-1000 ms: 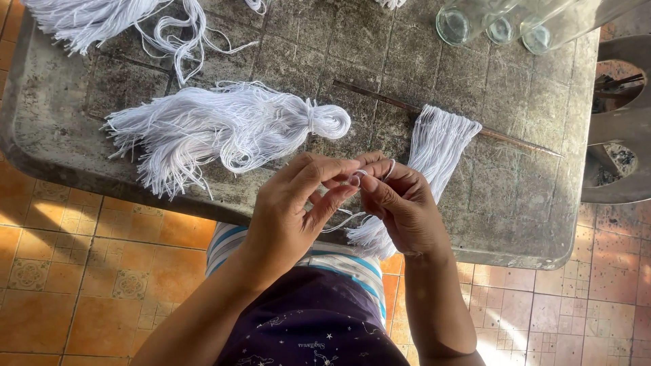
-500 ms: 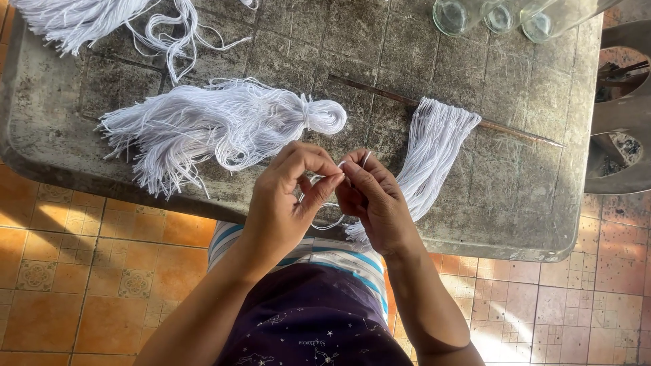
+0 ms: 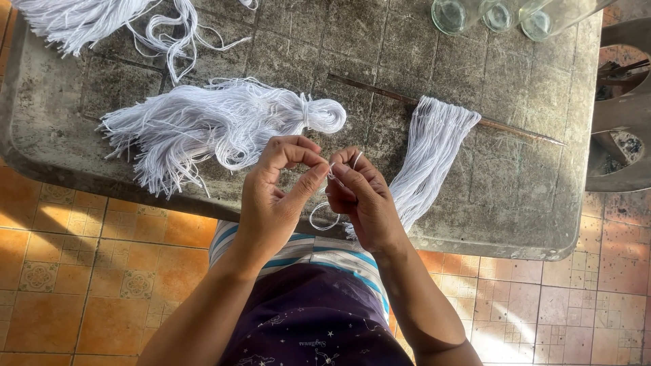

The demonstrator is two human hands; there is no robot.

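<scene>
Both grips, my left hand (image 3: 271, 203) and right hand (image 3: 366, 203), are pinching one white strand (image 3: 324, 224) tightly above the desk (image 3: 515, 169) edge.

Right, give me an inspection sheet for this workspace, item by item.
Surface: worn grey table, cracked top.
Job's things: white strand pinched between left hand and right hand; white fringe hanging on thin stick.
Clutter: tied white yarn bundle; loose yarn at far corner; clear glass jars.
Grippers: both hands closed on the strand.
Cables: nothing seen.
Surroundings: orange tiled floor.
</scene>
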